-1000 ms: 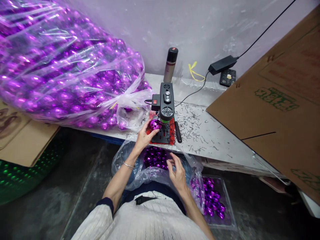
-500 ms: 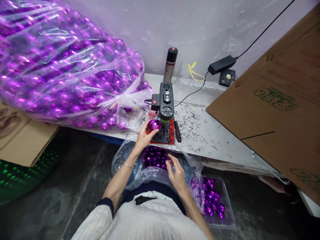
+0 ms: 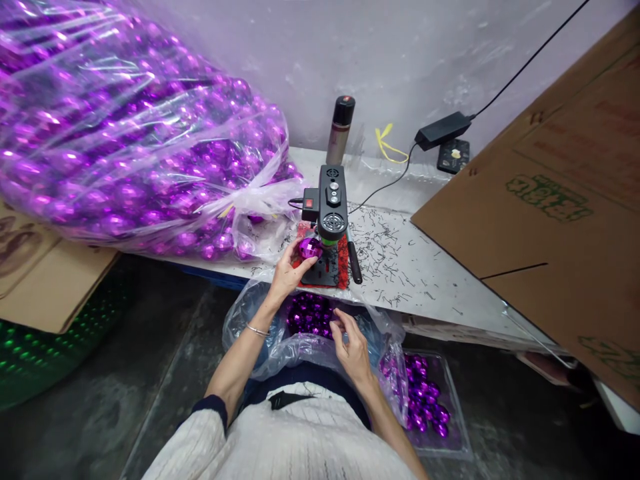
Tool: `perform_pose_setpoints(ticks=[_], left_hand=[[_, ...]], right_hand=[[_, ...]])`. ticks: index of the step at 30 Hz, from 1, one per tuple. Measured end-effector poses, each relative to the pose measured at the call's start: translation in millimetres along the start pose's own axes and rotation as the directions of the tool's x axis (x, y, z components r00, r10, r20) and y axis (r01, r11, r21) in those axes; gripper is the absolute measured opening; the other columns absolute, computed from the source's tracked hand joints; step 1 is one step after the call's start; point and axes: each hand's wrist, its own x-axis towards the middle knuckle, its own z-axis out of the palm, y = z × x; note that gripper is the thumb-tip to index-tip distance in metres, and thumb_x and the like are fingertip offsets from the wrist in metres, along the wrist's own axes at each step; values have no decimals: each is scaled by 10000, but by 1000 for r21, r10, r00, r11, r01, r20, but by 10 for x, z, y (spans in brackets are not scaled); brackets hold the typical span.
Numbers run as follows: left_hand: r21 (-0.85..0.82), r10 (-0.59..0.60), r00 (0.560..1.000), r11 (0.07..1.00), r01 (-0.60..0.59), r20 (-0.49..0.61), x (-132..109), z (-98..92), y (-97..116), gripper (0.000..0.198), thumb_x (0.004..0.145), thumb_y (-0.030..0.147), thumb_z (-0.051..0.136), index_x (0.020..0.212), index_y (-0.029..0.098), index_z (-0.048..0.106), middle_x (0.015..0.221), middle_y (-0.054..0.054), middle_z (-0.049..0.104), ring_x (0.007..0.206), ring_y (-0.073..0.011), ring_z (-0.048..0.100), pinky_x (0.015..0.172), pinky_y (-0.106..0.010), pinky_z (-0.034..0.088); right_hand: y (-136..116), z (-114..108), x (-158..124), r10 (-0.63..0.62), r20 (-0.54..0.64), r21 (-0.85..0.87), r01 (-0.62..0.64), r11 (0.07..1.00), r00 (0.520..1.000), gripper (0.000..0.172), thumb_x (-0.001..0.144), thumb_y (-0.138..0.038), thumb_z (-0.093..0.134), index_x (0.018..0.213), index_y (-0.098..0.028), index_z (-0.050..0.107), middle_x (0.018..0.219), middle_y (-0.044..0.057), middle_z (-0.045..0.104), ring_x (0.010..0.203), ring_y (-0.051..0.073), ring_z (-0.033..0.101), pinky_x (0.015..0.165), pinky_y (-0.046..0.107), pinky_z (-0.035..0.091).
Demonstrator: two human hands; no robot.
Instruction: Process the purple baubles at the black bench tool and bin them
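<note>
My left hand [image 3: 287, 269] grips a faceted purple ball [image 3: 311, 248] and holds it under the head of a small black bench drill [image 3: 331, 212], over the drill's black base on a red mat [image 3: 343, 261]. My right hand [image 3: 351, 347] hovers lower, over an open plastic bag of purple balls [image 3: 310, 315] in my lap. Its fingers are curled together in a pinch; what they hold is too small to make out.
A huge clear sack of shiny purple balls [image 3: 125, 127] fills the left of the bench [image 3: 425, 280]. A spray can [image 3: 341, 129], power adapter [image 3: 443, 129] and cable stand at the back. Cardboard sheets [image 3: 560, 200] lean at right. A clear tray of balls [image 3: 427, 403] lies on the floor.
My right hand has shifted slightly left and up over the bag. The left hand keeps the ball at the drill.
</note>
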Motion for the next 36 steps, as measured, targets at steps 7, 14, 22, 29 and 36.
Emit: perform_pose_setpoints(ticks=[7, 14, 22, 29, 36], left_hand=[[11, 13, 1000, 1000, -13, 4, -9, -3, -17, 738, 735, 488, 830, 1359, 192, 570, 1312, -116, 680, 1205, -259, 663, 1109, -397, 485], [33, 4, 1000, 999, -5, 13, -24, -12, -25, 714, 747, 476, 822, 1357, 199, 573, 1295, -108, 692, 1173, -249, 679, 1104, -398, 487], [25, 26, 1000, 999, -26, -1, 0, -1, -16, 729, 737, 477, 827, 1357, 191, 570, 1291, -110, 692, 1179, -251, 675, 1109, -398, 482], [18, 30, 1000, 999, -30, 4, 10, 0, -17, 731, 743, 465, 827, 1363, 179, 566, 1287, -123, 692, 1189, -261, 671, 1115, -408, 478], [32, 72, 997, 997, -72, 8, 18, -8, -64, 725, 756, 493, 820, 1360, 184, 561, 1275, -115, 703, 1161, -251, 688, 1091, -399, 505]], right_hand=[[-7, 6, -3, -15, -2, -4, 15, 1000, 1000, 343, 995, -341, 492, 1281, -205, 622, 1130, 115, 733, 869, 169, 742, 832, 328, 645], [-2, 9, -12, -18, 6, 3, 18, 1000, 1000, 345, 994, -331, 490, 1288, -208, 621, 1113, 111, 735, 832, 165, 738, 822, 329, 649], [-23, 8, -9, -36, 10, -12, 36, 999, 999, 334, 998, -339, 494, 1270, -196, 626, 1115, 114, 734, 843, 158, 742, 816, 311, 644], [-21, 10, -5, -42, 22, -12, 42, 999, 999, 328, 998, -330, 498, 1264, -187, 624, 1111, 114, 732, 839, 157, 741, 805, 303, 638], [-32, 16, -11, -47, 24, -10, 47, 999, 999, 329, 1001, -330, 498, 1265, -177, 619, 1114, 118, 730, 837, 144, 736, 805, 287, 631]])
